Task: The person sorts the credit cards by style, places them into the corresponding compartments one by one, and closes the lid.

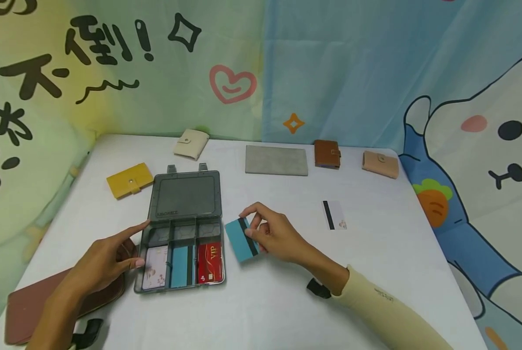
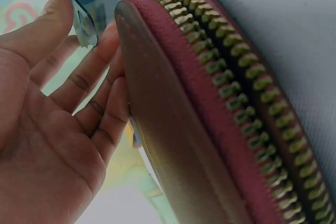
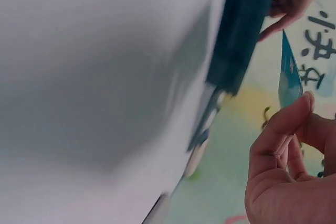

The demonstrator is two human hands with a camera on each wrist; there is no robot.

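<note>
A grey translucent compartment box (image 1: 181, 290) lies with its lid (image 1: 184, 196) laid back. In its long front compartments are a white flowered card (image 1: 155, 267), a blue card with a dark stripe (image 1: 179, 266) and a red VIP card (image 1: 210, 262). My left hand (image 1: 101, 262) touches the box's left side with extended thumb and forefinger; in the left wrist view its other fingers are loosely spread beside the brown zip wallet (image 2: 173, 124). Just right of the box, my right hand (image 1: 278, 236) pinches another blue striped card (image 1: 240, 241) between thumb and fingers, tilted above the table.
A white striped card (image 1: 336, 215) lies to the right. Along the back are a cream wallet (image 1: 191, 144), a grey flat wallet (image 1: 276, 160), a brown wallet (image 1: 327, 154) and a tan wallet (image 1: 380, 164). A yellow wallet (image 1: 130, 181) lies left of the lid.
</note>
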